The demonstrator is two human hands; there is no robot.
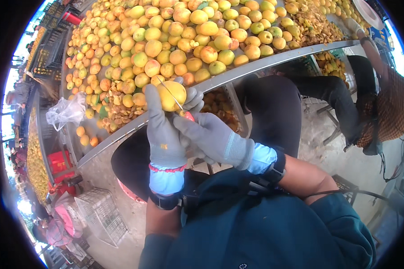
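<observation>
- Left hand [165, 130], gloved, has its grip closed around a yellow apricot [171, 95], lifted just above the counter edge [265, 61].
- Right hand [211, 136] pinches a small knife [177, 102]; the blade lies slantwise across the fruit, tip up-left.
- The cut looks barely begun, though the view is small.
- Beyond the grip lies a heap of whole apricots [179, 40]; cut pieces [119, 114] sit left.

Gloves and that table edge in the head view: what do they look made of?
The gloves on the left hand and right hand look like grey knitted fabric, matte, with ribbed cuffs; a blue layer shows beneath each cuff, perhaps a thin liner. The table edge looks like grey metal with a dull sheen. The knife blade cutting the yellow fruit seems thin metal.
</observation>
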